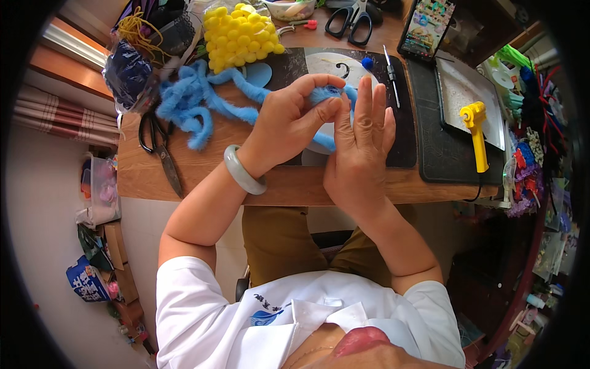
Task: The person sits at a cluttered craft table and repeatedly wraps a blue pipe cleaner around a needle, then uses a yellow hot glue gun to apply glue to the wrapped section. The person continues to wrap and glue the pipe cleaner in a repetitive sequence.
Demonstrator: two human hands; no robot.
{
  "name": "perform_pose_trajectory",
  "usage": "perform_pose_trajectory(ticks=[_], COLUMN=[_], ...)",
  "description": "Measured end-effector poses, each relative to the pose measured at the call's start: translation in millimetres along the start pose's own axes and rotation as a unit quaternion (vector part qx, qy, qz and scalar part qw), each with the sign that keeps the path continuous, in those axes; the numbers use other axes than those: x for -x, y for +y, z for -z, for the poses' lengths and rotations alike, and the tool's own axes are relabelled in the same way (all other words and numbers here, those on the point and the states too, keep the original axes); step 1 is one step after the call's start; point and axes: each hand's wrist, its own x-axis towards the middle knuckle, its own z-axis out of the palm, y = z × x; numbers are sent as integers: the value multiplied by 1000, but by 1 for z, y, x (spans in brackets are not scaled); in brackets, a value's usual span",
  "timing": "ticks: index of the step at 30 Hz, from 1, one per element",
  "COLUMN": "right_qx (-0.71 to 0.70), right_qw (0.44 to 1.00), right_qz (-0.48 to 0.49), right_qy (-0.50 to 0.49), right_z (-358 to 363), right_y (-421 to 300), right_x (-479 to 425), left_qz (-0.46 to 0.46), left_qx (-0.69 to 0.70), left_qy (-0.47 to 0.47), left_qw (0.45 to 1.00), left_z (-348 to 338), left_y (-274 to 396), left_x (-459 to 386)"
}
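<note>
My left hand (288, 117), with a pale stone bangle at its wrist, pinches a fluffy blue coil (324, 94) between thumb and fingers. My right hand (362, 138) meets it at the coil's right side, thumb and index finger close together, the other fingers raised. A fuzzy blue chenille stem (239, 85) runs from a tangled heap on the left towards the hands, and part of it shows below and behind them. Beyond the hands lie a small dark blue pompom (367, 63) and a slim metal-tipped craft tool (392, 76) on a dark and white mat (401, 147).
Black-handled scissors (161, 150) lie at the desk's left edge. A bag of yellow pompoms (239, 37), more scissors (352, 23) and a propped phone (425, 27) stand farther back. A yellow glue gun (477, 133) rests at a white tray (493, 120) on the right.
</note>
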Motion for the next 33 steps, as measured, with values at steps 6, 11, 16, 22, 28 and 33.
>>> perform_pose_trajectory(ticks=[6, 11, 16, 22, 28, 33], right_qx=[-33, -12, -101, -98, -136, -213], right_qw=[999, 999, 994, 981, 980, 959], right_qz=[-23, -7, 38, -94, -6, -8], right_qy=[-4, -35, -27, 140, 145, 189], right_z=[-1, 6, 42, 94, 43, 5], right_y=[-7, -9, 16, 107, 42, 33], right_x=[2, 5, 10, 15, -17, -36], left_qz=[20, 13, -32, -74, -77, -80], left_qx=[24, 67, -13, -62, -30, -28], left_qy=[18, 34, 54, 57, -14, -8], left_qw=[999, 997, 998, 994, 996, 996], left_z=[3, 3, 0, 8, 1, 2], left_y=[-1, -1, -9, -14, -13, -14], left_x=[-3, -7, -11, -6, -8, -5])
